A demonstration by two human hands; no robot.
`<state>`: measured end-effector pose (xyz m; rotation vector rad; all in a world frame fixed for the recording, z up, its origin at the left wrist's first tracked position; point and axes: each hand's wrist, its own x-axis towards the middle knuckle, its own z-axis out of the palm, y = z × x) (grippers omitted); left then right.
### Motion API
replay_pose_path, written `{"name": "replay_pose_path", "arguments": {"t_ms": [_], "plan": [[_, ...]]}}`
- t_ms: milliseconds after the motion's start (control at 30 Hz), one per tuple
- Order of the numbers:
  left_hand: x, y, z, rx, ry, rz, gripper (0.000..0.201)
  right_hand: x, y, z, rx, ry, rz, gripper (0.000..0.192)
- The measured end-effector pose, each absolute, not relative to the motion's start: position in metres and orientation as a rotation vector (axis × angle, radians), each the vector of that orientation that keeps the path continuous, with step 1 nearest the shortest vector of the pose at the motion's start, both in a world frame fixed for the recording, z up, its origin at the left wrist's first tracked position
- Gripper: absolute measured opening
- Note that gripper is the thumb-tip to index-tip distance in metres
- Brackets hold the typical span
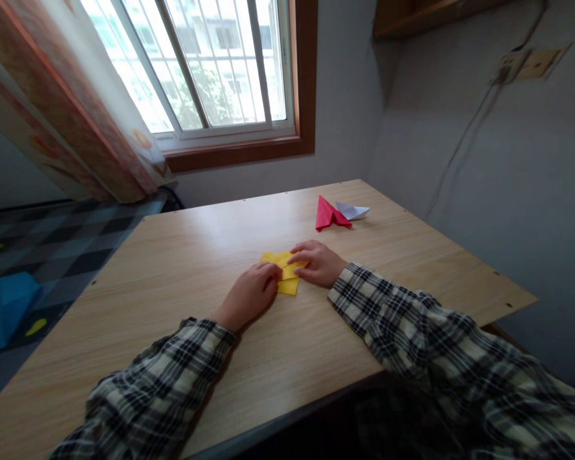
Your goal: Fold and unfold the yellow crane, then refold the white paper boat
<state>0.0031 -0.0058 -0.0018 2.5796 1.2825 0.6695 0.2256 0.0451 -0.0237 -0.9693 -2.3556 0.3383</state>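
A small folded sheet of yellow paper point(288, 286) lies on the wooden table point(196, 255), with crease lines and overlapping layers showing. At its left side my left hand point(252, 289) is closed, its curled fingers gripping the edge; the thumb is mostly hidden. My right hand point(320, 263) reaches in from the right with fingers apart, and its fingertips rest on the paper's upper right part. Both hands partly cover the paper, so its full outline cannot be made out.
Beyond my right hand sit a red folded paper plane point(326, 214) and a white paper boat point(353, 211), close together. On a checked cloth left of the table lies a blue paper piece point(9, 306). A window point(211, 70) and curtain point(71, 96) are behind.
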Motion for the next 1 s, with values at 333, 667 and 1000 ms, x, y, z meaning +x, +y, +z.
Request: {"name": "replay_pose_path", "arguments": {"t_ms": [333,667,1000], "plan": [[0.0065,-0.0065,-0.0017,2.639,1.289,0.639,0.013,0.2289,0.0488,-0.0240,-0.837,-2.465,0.397,0.032],[0.0037,-0.0019,-0.0051,2.631,1.300,0.614,0.016,0.2276,0.0513,-0.0252,-0.828,-2.436,0.389,0.021],[0.0032,-0.0023,-0.0050,2.624,1.276,0.654,0.012,0.2284,0.0544,-0.0295,-0.763,-2.386,0.357,0.014]]}}
